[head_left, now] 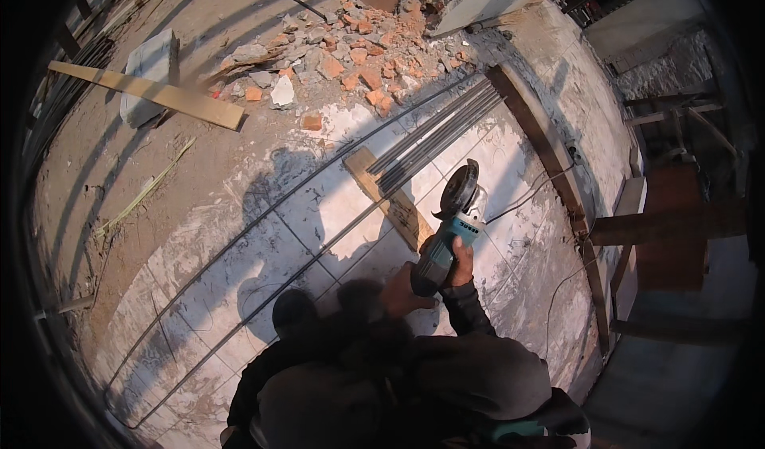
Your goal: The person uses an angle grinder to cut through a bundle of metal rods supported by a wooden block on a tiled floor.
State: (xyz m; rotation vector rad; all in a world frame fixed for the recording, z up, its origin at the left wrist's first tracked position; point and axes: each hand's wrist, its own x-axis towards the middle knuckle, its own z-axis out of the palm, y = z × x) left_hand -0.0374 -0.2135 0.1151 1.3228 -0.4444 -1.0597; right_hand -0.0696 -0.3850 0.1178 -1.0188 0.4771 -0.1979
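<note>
I hold a teal and dark angle grinder [448,246] with both hands, just right of the middle. My left hand [405,294] is closed around its rear end, and my right hand [461,264] grips the body's right side. The grinder's dark disc and guard [458,188] point away from me, beside a bundle of steel rods [446,130]. The rods' near ends rest over a wooden plank [406,218] on the tiles. One long rod [323,250] reaches from the bundle toward the lower left. The disc appears apart from the rods.
Broken brick and rubble [362,62] are heaped at the far side. A light plank [151,94] leans over a pale block [143,114] at far left. To the right run a long wooden beam [550,154] and a thin cable [526,210] on the dusty tiled floor [295,234].
</note>
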